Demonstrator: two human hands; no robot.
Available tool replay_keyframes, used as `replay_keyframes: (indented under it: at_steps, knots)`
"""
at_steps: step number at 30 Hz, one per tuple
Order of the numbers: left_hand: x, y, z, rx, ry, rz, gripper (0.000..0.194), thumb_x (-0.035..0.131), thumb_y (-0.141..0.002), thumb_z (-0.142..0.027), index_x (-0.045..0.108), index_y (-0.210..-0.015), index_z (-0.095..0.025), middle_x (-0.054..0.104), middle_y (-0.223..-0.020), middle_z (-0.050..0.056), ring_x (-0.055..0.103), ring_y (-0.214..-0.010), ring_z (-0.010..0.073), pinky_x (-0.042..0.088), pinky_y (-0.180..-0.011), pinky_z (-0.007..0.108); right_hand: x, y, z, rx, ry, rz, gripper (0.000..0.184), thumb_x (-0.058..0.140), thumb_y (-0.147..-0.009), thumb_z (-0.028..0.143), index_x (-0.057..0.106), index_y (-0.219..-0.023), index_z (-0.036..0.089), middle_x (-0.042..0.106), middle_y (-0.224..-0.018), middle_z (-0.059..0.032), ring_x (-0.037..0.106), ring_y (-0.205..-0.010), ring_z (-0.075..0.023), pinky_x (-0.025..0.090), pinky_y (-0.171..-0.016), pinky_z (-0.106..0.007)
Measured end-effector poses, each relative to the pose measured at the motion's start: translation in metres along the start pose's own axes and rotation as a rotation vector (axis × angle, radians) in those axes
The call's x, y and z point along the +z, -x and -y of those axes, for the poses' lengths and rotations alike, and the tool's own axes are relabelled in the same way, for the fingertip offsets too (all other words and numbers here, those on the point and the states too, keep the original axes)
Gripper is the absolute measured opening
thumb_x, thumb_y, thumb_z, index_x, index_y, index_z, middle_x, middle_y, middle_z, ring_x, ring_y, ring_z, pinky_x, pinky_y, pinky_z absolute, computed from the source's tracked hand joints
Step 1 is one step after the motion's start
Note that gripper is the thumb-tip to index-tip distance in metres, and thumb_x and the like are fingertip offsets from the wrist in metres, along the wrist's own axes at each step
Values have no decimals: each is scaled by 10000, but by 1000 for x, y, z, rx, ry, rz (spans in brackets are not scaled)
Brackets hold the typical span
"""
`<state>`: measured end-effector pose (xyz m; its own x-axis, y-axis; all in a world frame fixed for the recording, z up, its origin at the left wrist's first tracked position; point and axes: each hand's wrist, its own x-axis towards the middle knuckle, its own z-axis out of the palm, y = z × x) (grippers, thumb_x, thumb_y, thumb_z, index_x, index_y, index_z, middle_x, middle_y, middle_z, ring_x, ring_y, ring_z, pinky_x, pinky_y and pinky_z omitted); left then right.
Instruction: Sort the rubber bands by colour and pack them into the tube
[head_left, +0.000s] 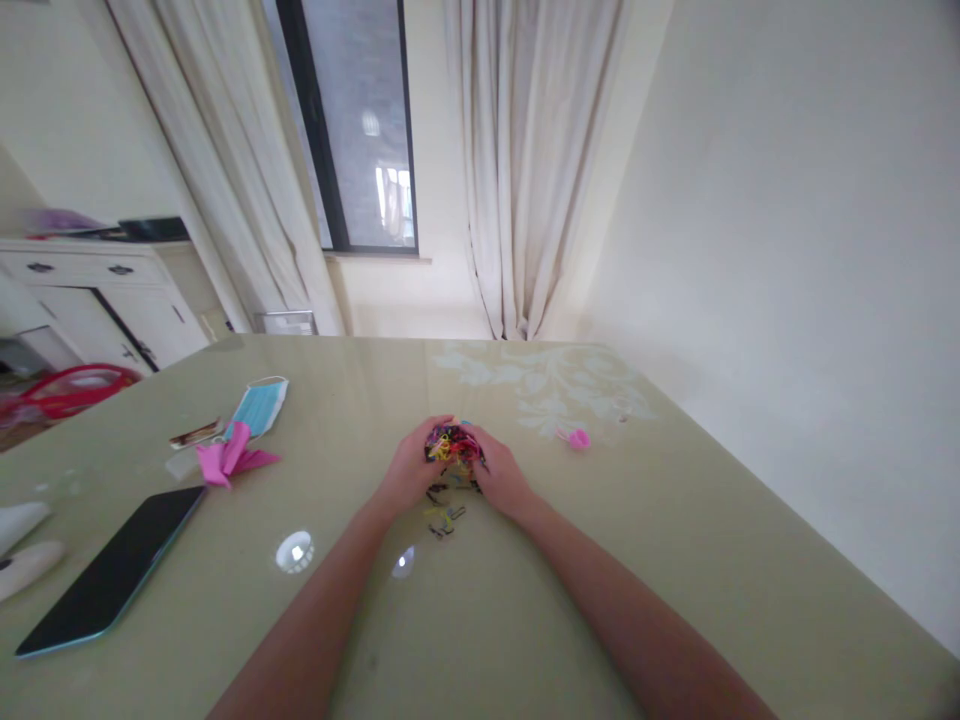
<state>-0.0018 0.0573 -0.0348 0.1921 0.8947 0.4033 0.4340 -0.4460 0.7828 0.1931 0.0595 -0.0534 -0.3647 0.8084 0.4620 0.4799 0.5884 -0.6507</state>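
A clump of small, many-coloured elastic bands [454,445], black, yellow, pink and red, is cupped between my two hands at the middle of the table. My left hand [407,465] curves round its left side, and my right hand [501,470] closes on it from the right. The far fingers of both hands are partly hidden behind the clump. Just in front of the hands, several loose elastic bands [446,522], dark and yellow, lie on the glossy tabletop [480,620].
At left lie a dark-screened tablet [112,570], a folded pink paper shape [231,458], a blue face mask [257,408] and a white object [30,568]. A small pink item [577,438] sits to the right of my hands. The wall [810,250] borders the table's right edge.
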Motion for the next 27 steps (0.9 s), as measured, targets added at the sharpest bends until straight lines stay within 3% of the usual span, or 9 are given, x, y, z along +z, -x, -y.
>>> replay_keyframes:
  at_steps: [3, 5, 10, 13, 16, 18, 20, 23, 27]
  knots:
    - [-3, 1, -1, 20, 70, 35, 628, 647, -726, -117, 605, -1347, -205, 716, -1302, 81, 676, -1190, 263, 509, -1093, 428, -1, 2, 2, -33, -46, 30, 570, 426, -904, 73, 555, -1433, 243, 649, -1422, -82, 595, -1323, -221, 432, -1179, -448]
    - [-6, 1, -1, 20, 106, 49, 577, 649, -746, -136, 626, -1319, -192, 718, -1309, 99, 664, -1230, 268, 485, -1129, 446, -3, 2, 4, -50, -45, 39, 561, 430, -890, 65, 576, -1406, 231, 640, -1422, -90, 565, -1355, -214, 406, -1203, -441]
    - [-22, 2, 2, -66, 155, 162, 449, 667, -880, -365, 658, -1298, -204, 747, -1266, 135, 706, -1174, 287, 562, -1023, 460, -5, 2, 7, -26, -12, 18, 452, 443, -955, 120, 600, -1367, 220, 656, -1364, -120, 600, -1284, -228, 458, -1139, -436]
    - [-37, 8, 8, -69, 27, 233, 567, 765, -804, -454, 675, -1319, -232, 706, -1353, 133, 674, -1226, 322, 532, -1060, 474, -7, 4, 7, -16, 43, 0, 485, 448, -924, 106, 602, -1372, 210, 653, -1378, -119, 583, -1299, -229, 434, -1156, -435]
    - [-44, 13, 14, -88, -226, 282, 808, 897, -620, -488, 668, -1362, -264, 677, -1375, 131, 626, -1262, 382, 468, -1114, 532, -10, 8, 9, 34, 179, 17, 540, 612, -864, 213, 597, -1404, 203, 597, -1465, -142, 520, -1368, -294, 380, -1192, -491]
    - [-39, 15, 17, -105, -324, 290, 872, 930, -540, -448, 675, -1355, -273, 675, -1339, 129, 614, -1250, 399, 465, -1106, 546, -12, 11, 11, 77, 262, 75, 617, 730, -812, 323, 604, -1408, 221, 597, -1462, -152, 525, -1346, -344, 385, -1170, -533]
    - [-27, 14, 17, -80, -288, 304, 793, 905, -571, -353, 686, -1330, -275, 685, -1291, 113, 628, -1219, 370, 482, -1093, 518, -11, 12, 12, 89, 284, 128, 617, 774, -786, 347, 630, -1375, 234, 631, -1409, -147, 549, -1300, -354, 407, -1141, -530]
    - [-4, 11, 14, -4, -130, 271, 678, 801, -667, -166, 668, -1325, -265, 693, -1304, 105, 630, -1242, 328, 470, -1120, 490, -3, 9, 12, 81, 211, 131, 469, 702, -814, 196, 670, -1281, 207, 673, -1316, -141, 587, -1243, -312, 441, -1114, -469]
    - [15, 8, 8, 5, -89, 155, 758, 754, -701, -93, 570, -1424, -226, 640, -1362, 130, 605, -1294, 305, 428, -1167, 503, 6, 2, 11, 97, 96, 30, 428, 570, -840, 71, 652, -1240, 200, 717, -1223, -121, 645, -1155, -274, 481, -1062, -453]
